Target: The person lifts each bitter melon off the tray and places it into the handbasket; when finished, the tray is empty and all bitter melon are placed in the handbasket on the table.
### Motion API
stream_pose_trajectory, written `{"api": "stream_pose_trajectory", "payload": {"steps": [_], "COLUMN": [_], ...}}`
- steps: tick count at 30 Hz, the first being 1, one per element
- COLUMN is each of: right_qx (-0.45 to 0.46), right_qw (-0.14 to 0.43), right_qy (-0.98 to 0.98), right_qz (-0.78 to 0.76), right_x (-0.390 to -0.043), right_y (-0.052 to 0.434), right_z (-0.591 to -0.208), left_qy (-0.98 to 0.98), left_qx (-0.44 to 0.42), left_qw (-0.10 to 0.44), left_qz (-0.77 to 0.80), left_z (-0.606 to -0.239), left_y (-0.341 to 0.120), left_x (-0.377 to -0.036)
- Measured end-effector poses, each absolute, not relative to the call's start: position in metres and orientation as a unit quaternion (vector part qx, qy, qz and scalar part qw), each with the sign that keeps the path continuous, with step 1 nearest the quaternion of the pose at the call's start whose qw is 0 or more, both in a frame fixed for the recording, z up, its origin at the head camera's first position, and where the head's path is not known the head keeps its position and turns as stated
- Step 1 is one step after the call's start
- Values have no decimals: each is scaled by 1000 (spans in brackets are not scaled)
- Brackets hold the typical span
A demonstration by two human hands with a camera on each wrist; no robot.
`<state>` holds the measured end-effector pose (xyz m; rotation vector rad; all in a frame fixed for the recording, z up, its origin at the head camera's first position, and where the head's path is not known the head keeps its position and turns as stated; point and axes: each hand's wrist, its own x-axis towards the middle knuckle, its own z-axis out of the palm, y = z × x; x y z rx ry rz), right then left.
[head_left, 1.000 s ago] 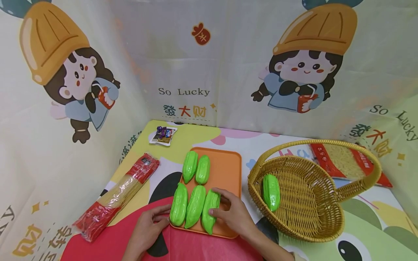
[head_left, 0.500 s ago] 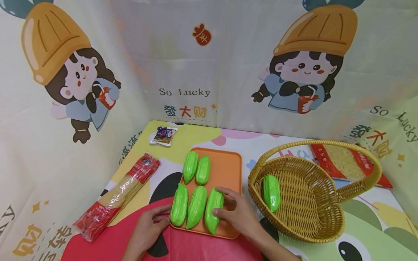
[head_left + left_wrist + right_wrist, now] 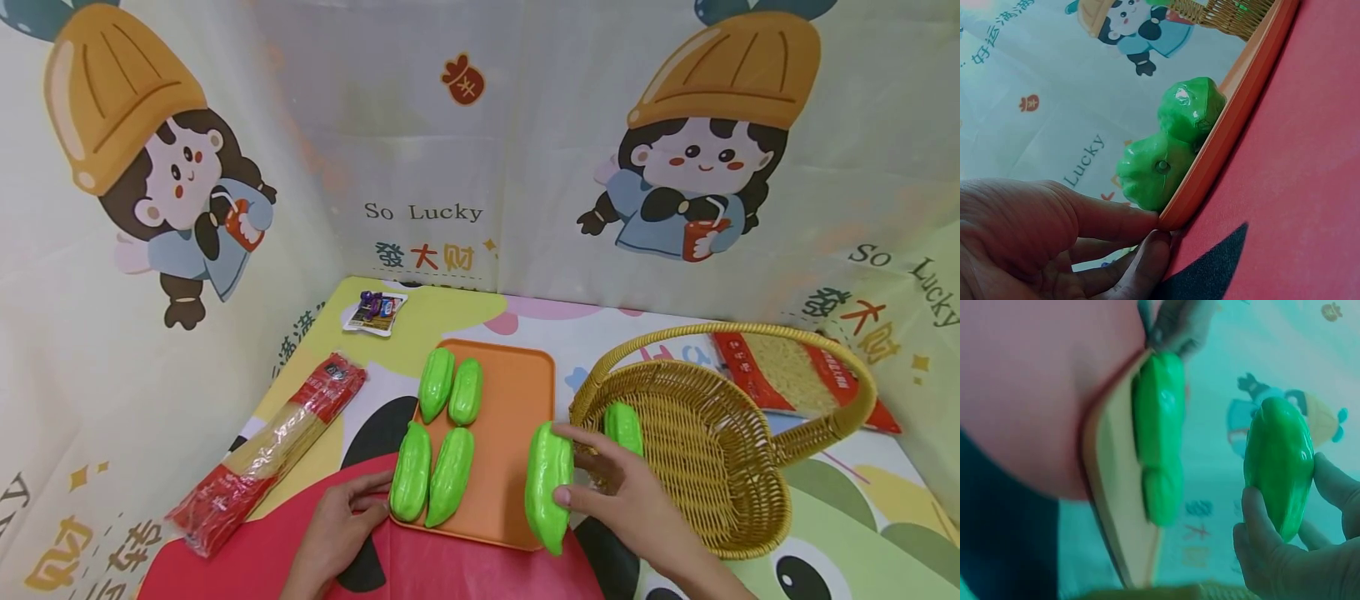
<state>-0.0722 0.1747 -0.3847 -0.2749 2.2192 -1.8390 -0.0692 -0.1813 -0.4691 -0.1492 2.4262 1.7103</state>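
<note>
My right hand (image 3: 630, 492) grips a glossy bright green toy bitter melon (image 3: 549, 487) between thumb and fingers, raised over the right edge of the orange tray (image 3: 513, 400). In the right wrist view this same bitter melon (image 3: 1280, 459) stands apart from the tray. Several more bitter melons (image 3: 450, 475) lie in two rows on the tray's left side. My left hand (image 3: 337, 521) pinches the tray's near-left corner; in the left wrist view, thumb and finger meet at the rim (image 3: 1175, 215). Another bitter melon (image 3: 624, 425) lies in the wicker basket (image 3: 697, 467), partly hidden by my right hand.
The basket's tall arched handle (image 3: 720, 329) rises to the right of the tray. A red-ended noodle pack (image 3: 270, 454) lies at left, and a small snack packet (image 3: 375, 312) sits at the back left. Another red pack (image 3: 787, 375) lies behind the basket. Printed cloth walls enclose the table.
My right hand has lifted the rightmost bitter melon of the near row and carried it right, toward the basket. The left hand has stayed at the tray's corner.
</note>
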Motion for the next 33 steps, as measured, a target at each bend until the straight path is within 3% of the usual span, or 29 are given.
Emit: {"api": "stream_pose_trajectory", "payload": {"steps": [5, 13, 21, 33], "right_qx": [-63, -83, -77, -54], "right_qw": [126, 79, 92, 140], "right_qy": [773, 831, 858, 845], "right_qz": [-619, -545, -500, -513], "right_x": [-68, -75, -95, -120], "right_y": [202, 257, 307, 333], "right_z": [-360, -345, -358, -400], "left_qy": [814, 809, 812, 814], "left_qx": [-52, -46, -56, -53], "left_qw": [85, 84, 90, 81], "left_qz": [572, 580, 573, 572], "left_z": [-469, -470, -468, -468], "left_y": [-182, -182, -180, -180], "left_x": [-69, -69, -68, -67]}}
